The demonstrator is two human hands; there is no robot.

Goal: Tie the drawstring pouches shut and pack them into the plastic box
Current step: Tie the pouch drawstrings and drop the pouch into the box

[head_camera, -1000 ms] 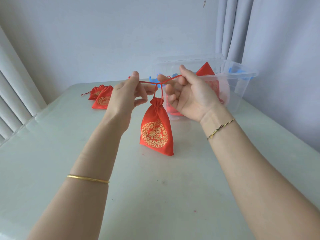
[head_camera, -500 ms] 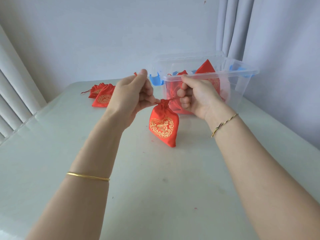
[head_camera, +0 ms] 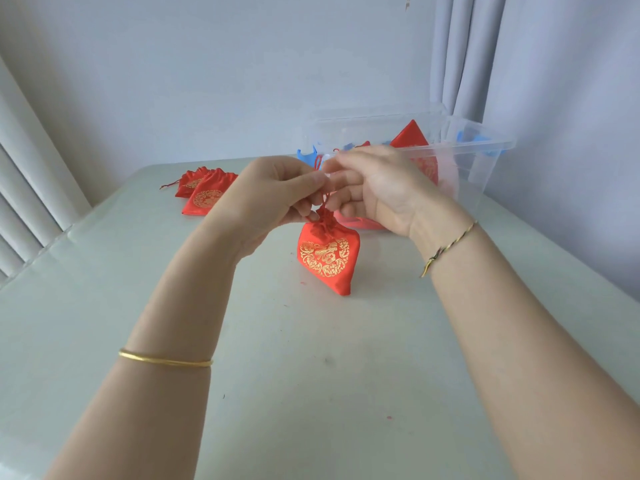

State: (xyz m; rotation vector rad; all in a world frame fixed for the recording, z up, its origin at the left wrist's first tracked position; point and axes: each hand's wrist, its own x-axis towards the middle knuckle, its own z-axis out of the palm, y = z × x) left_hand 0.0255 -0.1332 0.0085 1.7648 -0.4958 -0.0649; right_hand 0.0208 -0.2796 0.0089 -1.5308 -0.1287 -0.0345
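Pinching the cord [head_camera: 323, 201] with both hands: left hand [head_camera: 273, 199] and right hand [head_camera: 381, 188], fingertips curled onto it, gripping nothing else
Working right above the neck of the pouch [head_camera: 327, 258], keeping the hands almost touching, likely to seat the knot tight against the gathers
Reading this as mid-tie: taking the neck as already cinched, the knot as unconfirmed
Letting the pouch hang tilted under the fingers, low over the table [head_camera: 311, 393], probably resting a corner there to take load off the cord
Holding it all just in front of the box [head_camera: 491, 147], judging that as keeping the drop-in move short
Seeing the box standing open at far right, already carrying at least one packed pouch [head_camera: 412, 136] propped against its wall, plus more red low inside
Seeing two spares [head_camera: 204, 199] lying overlapped at far left, well apart from the hands, likely queued for tying

Not seeing the knot itself, hiding behind the fingertips, so not calling strand-to-hand assignment or loop status
Losing the right fingertips in blur against the box rim
Not counting box contents: looking through a hazy wall, with the right hand blocking the lower part
Catching only bits of the blue latches [head_camera: 306, 157]
Not resolving the spares as cinched or open, too small
Not confirming corner-to-table contact either
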